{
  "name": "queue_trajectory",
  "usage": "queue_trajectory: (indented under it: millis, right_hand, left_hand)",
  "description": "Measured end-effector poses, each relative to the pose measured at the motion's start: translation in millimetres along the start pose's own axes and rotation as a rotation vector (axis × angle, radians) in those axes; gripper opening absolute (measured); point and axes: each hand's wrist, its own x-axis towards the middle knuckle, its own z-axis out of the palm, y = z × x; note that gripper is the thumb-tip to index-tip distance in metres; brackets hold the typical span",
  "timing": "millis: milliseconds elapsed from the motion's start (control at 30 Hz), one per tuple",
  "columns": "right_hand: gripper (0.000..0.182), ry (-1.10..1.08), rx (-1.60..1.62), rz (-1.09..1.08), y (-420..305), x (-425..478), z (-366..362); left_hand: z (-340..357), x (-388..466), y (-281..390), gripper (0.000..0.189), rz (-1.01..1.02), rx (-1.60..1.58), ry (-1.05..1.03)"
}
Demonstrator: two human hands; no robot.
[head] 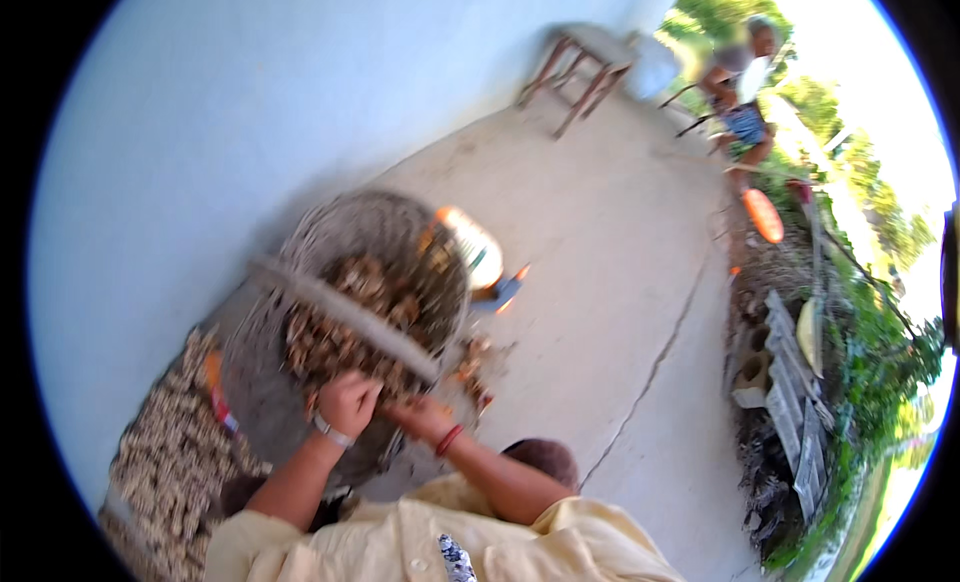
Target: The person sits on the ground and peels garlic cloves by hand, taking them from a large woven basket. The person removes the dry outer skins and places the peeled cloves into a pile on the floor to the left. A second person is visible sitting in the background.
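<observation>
A large round woven basket with a thick wooden handle across its top stands before me, partly filled with brown, dried-looking pieces, perhaps husks or shells. My left hand, with a metal band at the wrist, is at the basket's near side, fingers curled. Close to its right, my right hand, with a red band at the wrist, reaches to the same near rim. Blur and size hide whether either hand holds anything. Both hands are low over the basket's near edge, close together.
A pile of pale, small pieces lies at the left. Beyond the basket are a white and orange container and brown scraps. A wooden stool stands by the wall; a person sits farther off. Corrugated sheets lie right.
</observation>
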Motion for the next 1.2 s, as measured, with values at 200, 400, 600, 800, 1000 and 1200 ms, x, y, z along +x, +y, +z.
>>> queue_trajectory:
  millis: [200,400,600,800,1000,1200]
  right_hand:
    - [0.023,-0.065,0.514,0.078,-4.7,-1.5,-1.6]
    - [0.018,-0.187,0.281,-0.175,23.0,13.4,7.4]
    - [0.021,-0.301,0.545,0.026,7.4,1.8,4.0]
    - [0.021,-0.308,0.603,0.010,2.8,2.7,0.9]
    - [0.024,-0.320,0.517,-0.011,12.5,9.9,7.0]
    - [0.042,-0.320,0.437,-0.044,7.5,8.9,11.5]
  left_hand:
    - [-9.9,-4.4,4.5,0.016,-0.216,-0.147,-0.016]
    - [10.7,12.7,44.2,0.026,-0.067,-0.168,-0.296]
    - [2.1,8.7,3.5,0.021,-0.456,-0.306,-0.083]
    - [-1.7,-12.0,-9.5,0.041,-0.781,-0.701,-0.414]
    - [18.9,-36.9,-7.2,0.028,-0.689,-0.819,-0.223]
    - [18.7,-47.0,-22.8,0.025,-0.991,-0.752,-0.231]
